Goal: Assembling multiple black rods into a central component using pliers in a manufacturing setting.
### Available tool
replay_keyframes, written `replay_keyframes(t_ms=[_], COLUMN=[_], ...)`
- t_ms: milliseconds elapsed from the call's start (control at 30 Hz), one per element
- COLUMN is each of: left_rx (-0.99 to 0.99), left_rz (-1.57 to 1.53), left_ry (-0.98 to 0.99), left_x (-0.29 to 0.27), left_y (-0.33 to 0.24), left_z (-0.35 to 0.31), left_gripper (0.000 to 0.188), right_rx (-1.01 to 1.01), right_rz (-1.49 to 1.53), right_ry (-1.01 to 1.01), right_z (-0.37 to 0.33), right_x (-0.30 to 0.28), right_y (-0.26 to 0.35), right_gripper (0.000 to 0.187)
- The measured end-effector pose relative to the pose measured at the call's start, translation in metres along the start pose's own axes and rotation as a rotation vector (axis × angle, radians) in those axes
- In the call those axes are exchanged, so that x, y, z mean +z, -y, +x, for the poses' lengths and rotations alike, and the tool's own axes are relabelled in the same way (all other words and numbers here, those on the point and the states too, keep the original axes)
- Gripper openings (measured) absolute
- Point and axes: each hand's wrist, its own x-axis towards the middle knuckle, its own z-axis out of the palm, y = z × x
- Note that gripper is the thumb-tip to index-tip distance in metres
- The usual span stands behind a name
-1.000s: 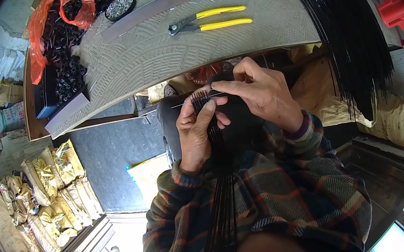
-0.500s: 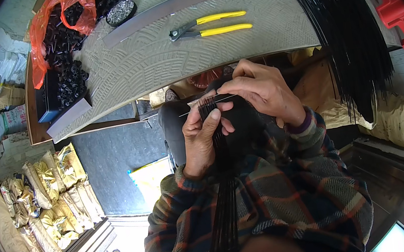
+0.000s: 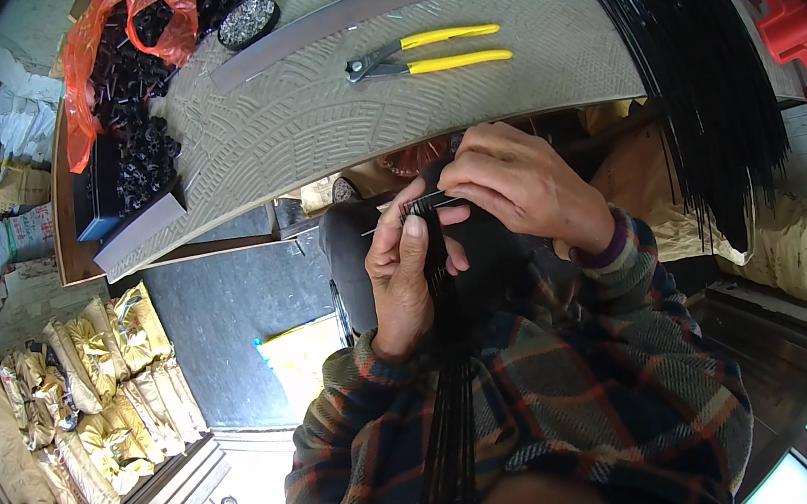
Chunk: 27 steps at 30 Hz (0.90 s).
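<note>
My left hand is closed round a bundle of thin black strands, its thumb laid along them. The strands run down over my plaid jacket toward the lower edge. At the bundle's upper end, a thin straight rod lies across the strands. Thumb and fingertips of my right hand are pinched together at the rod's right side, close to the strand ends; the exact grip is partly hidden. Above both hands, yellow-handled pliers rest on the textured grey tabletop.
A thick sheaf of long black strands hangs over the table's right side. Small black parts and an orange plastic bag occupy its left. A metal strip lies behind the pliers. Wrapped packages are stacked at left; a red stool stands far right.
My right hand has shifted slightly down and right, still pinched. The upper ends of the strands have bent over at the rod, where they stood up before. My left hand keeps its hold.
</note>
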Motion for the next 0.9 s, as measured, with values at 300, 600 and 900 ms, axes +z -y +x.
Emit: replay_keyframes(t_ms=[300, 600, 900], left_rx=[0.017, 0.021, 0.034], left_rz=[0.004, -0.043, -0.04], left_ry=[-0.027, -0.006, -0.026], left_x=[-0.004, -0.004, -0.004], left_y=[0.001, 0.001, 0.0], left_z=[-0.004, -0.003, -0.005], left_gripper=[0.04, 0.041, 0.04], right_rx=[-0.048, -0.068, -0.057], right_rz=[-0.088, 0.009, 0.145], right_ry=[0.034, -0.01, 0.004], right_z=[0.002, 0.005, 0.004], right_x=[0.002, 0.006, 0.013], right_y=[0.002, -0.002, -0.008], right_gripper=[0.016, 0.018, 0.017])
